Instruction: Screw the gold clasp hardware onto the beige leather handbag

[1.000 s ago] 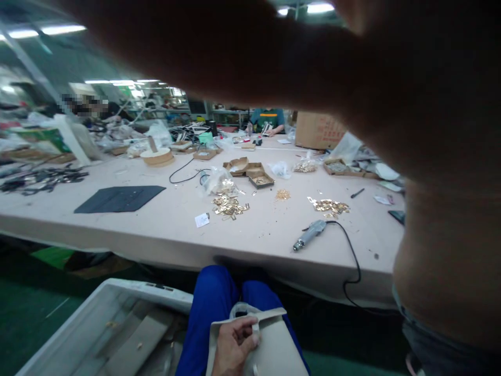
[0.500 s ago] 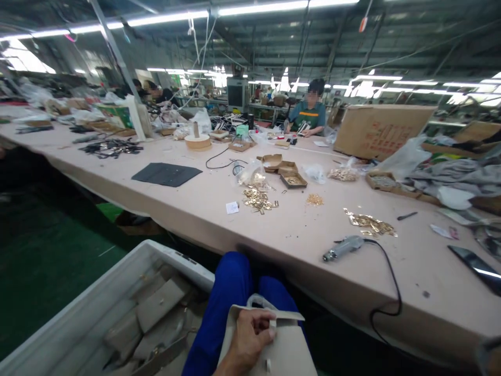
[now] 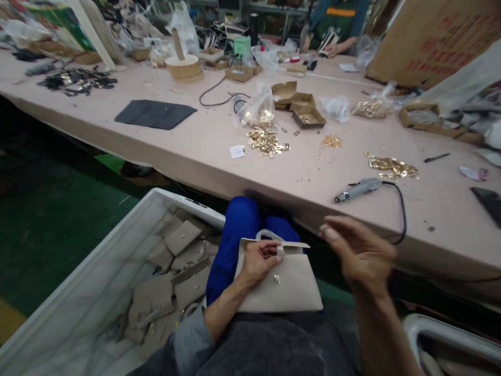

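Observation:
A beige handbag (image 3: 291, 292) lies across my lap, with a small metal piece on its front. My left hand (image 3: 258, 263) is closed on the bag's flap near its narrow tab, lifting that edge away from the body. My right hand (image 3: 362, 256) is raised to the right of the bag, just in front of the table edge. Its fingers are stretched out and somewhat blurred, and I see nothing between them. Beyond it on the table lies a grey electric screwdriver (image 3: 359, 190) with a black cord.
At my left stands a white bin (image 3: 156, 196) holding several beige bags. On the table (image 3: 188, 156) are gold metal plates (image 3: 266, 142), more gold pieces (image 3: 393, 167), a cardboard box (image 3: 309, 117) and a black sheet (image 3: 155, 114). A co-worker (image 3: 336, 31) sits across.
My view has tilted down, so the bag and bin appear higher. My right hand has come into view on the right. My left hand still grips the flap.

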The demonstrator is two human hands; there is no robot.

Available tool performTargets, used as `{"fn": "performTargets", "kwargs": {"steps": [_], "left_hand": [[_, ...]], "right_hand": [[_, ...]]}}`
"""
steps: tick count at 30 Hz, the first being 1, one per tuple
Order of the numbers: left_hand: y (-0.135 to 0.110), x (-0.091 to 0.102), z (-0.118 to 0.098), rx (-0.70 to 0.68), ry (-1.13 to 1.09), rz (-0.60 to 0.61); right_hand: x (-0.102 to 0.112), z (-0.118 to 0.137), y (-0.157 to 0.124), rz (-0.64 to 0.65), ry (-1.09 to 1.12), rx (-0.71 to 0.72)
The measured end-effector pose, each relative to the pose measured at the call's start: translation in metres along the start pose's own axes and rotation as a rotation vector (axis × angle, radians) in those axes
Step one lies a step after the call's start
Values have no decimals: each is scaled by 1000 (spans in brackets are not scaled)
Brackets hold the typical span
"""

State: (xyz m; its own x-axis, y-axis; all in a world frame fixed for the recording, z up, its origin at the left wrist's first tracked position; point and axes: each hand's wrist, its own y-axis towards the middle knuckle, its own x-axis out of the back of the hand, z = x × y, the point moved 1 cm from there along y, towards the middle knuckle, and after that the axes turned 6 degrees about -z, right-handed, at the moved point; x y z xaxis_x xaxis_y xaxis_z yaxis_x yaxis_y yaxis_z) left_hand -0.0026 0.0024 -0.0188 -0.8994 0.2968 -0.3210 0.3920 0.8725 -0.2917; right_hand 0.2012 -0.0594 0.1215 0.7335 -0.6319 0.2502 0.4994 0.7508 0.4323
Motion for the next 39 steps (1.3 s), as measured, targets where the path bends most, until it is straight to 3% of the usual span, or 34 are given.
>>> {"fn": "performTargets", "kwargs": {"steps": [3,5,9,15,19,21,23,25,27,30,35,39], "left_hand": [[-3,-3,-2,-9,-10,2],[-3,-6,-3,-29,-11,7],[0,-10,-1,-41,14,0],[-2,-12,1,-47,58,4],[-4,-12,0,-23,23,-11],[-4,-12,-2,-5,11,-27],[-4,-12,-3,-1,11,-43],[-4,-12,-4,-4,13,-50],[-4,-14,-5,-7,5,-53],[-5,-19,-9,3,23,-86],[-8,-21,-19,41,173,-219],[-9,-16,-15,-7,221,-234]], "right_hand": [[-28,-39,-42,266,-15,-22],[-41,-61,-62,343,-16,-7],[-46,-79,-75,330,-6,86],[-51,-68,-73,331,67,194],[-49,-59,-72,198,148,14],[-34,-64,-67,44,42,-47],[-14,-79,-62,-98,-217,-45],[5,-100,-62,-145,-432,-98],[15,-121,-73,-60,-455,-244],[7,-135,-103,143,-290,-405],[-26,-135,-140,102,-291,-271],[-26,-138,-133,167,-386,-264]]}}
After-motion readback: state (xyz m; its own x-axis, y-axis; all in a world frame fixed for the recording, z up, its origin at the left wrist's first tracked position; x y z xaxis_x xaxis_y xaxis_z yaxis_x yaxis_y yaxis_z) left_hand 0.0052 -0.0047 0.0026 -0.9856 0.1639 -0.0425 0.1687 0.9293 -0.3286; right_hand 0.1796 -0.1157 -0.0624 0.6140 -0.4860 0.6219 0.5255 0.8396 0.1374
